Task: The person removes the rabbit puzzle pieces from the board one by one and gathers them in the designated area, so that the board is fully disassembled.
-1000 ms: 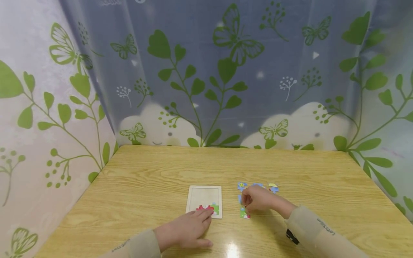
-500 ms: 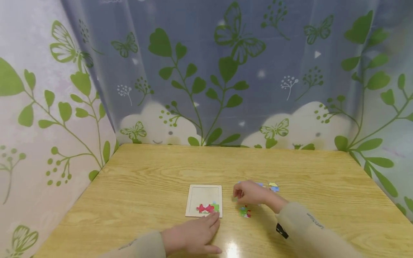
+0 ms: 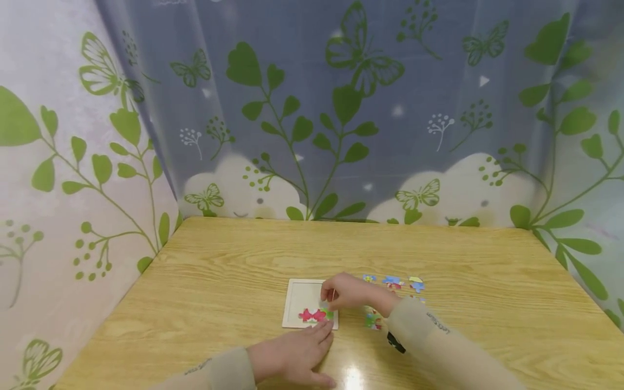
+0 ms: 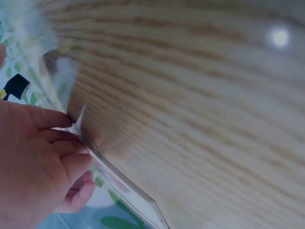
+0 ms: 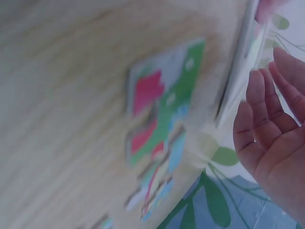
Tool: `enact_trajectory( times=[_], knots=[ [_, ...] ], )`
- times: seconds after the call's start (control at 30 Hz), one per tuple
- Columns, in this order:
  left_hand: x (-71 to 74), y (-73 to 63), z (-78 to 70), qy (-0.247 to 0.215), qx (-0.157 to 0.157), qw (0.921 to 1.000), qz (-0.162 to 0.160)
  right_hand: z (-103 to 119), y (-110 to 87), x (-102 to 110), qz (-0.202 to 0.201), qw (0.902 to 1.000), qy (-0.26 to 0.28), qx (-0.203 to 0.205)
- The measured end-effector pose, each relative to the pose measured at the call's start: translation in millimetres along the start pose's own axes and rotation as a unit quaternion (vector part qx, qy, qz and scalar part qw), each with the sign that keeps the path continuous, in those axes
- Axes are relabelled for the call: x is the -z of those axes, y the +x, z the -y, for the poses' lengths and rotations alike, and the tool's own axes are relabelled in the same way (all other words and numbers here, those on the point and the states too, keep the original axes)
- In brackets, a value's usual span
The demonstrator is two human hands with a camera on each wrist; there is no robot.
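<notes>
A shallow, light wooden puzzle tray point(image 3: 286, 304) lies mid-table with red puzzle pieces point(image 3: 312, 315) joined along its lower part, and a green one beside them at the right. My left hand point(image 3: 299, 349) lies palm down with extended fingers resting on the tray's near rim; the left wrist view shows its fingertips along the tray's edge point(image 4: 143, 202). Above the tray's right side, my right hand point(image 3: 346, 291) has curled fingers and pinches a small puzzle piece, almost wholly hidden by the fingers. The right wrist view shows that hand point(image 5: 274, 124) beside the tray's edge point(image 5: 233, 71).
Loose puzzle pieces lie right of the tray: a blue one point(image 3: 392, 280), a yellow-and-blue one point(image 3: 416, 283) and a green-and-red one point(image 3: 373, 320), partly under the right forearm. A patterned curtain point(image 3: 312, 108) hangs at the back edge of the wooden table point(image 3: 234, 260).
My right hand has moved left from the loose pieces to over the tray. My left hand has drawn back slightly from the red pieces to the near rim, uncovering them.
</notes>
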State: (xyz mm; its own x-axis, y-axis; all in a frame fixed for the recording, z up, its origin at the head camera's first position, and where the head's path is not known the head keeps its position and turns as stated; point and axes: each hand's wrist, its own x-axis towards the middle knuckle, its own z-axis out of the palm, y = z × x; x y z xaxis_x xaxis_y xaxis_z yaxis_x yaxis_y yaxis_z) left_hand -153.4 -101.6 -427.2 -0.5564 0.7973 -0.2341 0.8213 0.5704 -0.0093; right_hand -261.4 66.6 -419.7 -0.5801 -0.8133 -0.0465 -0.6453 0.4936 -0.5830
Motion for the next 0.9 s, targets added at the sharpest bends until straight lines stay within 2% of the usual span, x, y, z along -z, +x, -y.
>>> enact_trajectory(
  times=[0.2,0.43,0.6,0.9],
  knots=[
    [1.1,-1.6,2.6,0.035,-0.019,0.9991,0.012,6.3,13.4,-7.3,0.033,0.9993,-0.017,0.005],
    [0.8,-4.2,6.1,0.023,-0.022,0.9994,0.014,11.1,25.3,-8.2,0.063,0.9970,-0.045,0.008],
    [0.9,-5.4,7.2,0.013,-0.026,0.9995,0.011,13.0,29.8,-11.4,0.080,0.9957,-0.045,0.006],
    [0.0,-5.0,9.7,0.028,-0.038,0.9989,0.001,15.8,33.1,-14.5,0.090,0.9951,-0.042,0.000]
  ],
)
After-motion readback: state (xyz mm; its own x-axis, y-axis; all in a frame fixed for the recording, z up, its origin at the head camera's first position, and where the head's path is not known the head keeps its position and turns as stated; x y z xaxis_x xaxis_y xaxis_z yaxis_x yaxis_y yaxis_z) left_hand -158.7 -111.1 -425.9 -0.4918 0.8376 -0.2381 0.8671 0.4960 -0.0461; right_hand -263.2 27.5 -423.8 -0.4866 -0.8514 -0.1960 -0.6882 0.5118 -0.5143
